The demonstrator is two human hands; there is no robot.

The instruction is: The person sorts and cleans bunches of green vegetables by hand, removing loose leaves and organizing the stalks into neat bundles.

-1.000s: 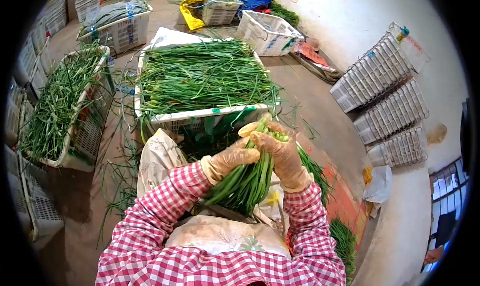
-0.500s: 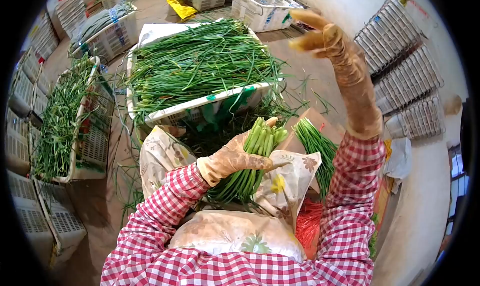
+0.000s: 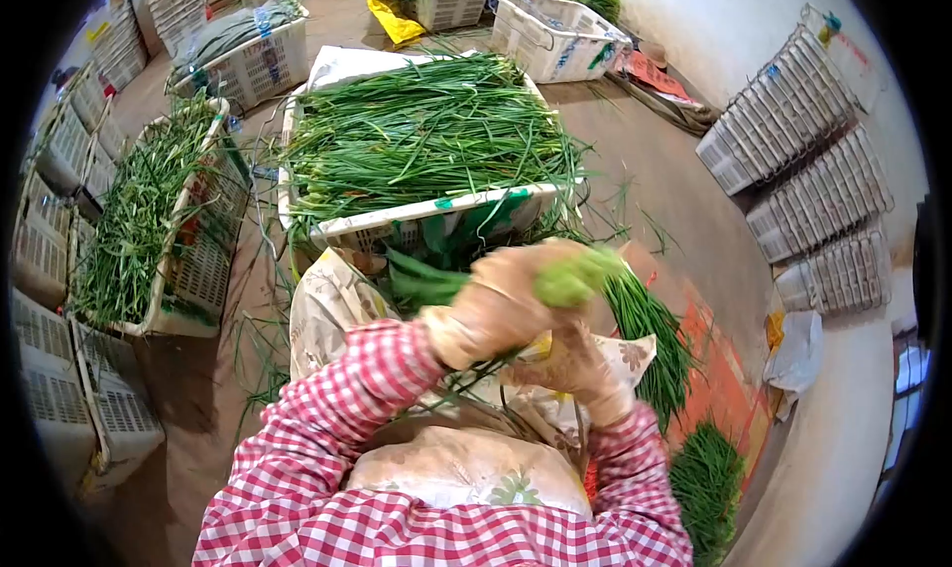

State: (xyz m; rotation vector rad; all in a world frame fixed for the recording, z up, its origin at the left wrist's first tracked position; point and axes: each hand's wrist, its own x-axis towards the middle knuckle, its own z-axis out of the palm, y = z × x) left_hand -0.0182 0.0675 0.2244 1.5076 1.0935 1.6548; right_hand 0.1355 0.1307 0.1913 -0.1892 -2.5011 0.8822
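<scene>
My left hand (image 3: 501, 299), in a stained, tan glove, is closed around a bunch of chives (image 3: 577, 277). The pale stem ends point right, while dark green leaves trail out on the left side; motion smears both. Just below, over my lap, my gloved right hand (image 3: 575, 369) is close against the bunch. Its fingers are blurred and partly behind the left hand, so I cannot tell whether they grip. A patterned apron (image 3: 451, 458) covers my lap. Beside my right knee lies another bundle of chives (image 3: 650, 334).
A white crate (image 3: 436, 205) heaped with chives stands in front of me. To the left is a crate (image 3: 164, 314) of loose green trimmings. Stacked crates (image 3: 783, 91) lean along the right wall. More chives (image 3: 709, 488) lie at lower right, near a white plastic bag (image 3: 796, 349).
My right hand has come down from its raised, spread position at upper right to beside the bunch. The left hand has turned the bunch from upright to roughly sideways.
</scene>
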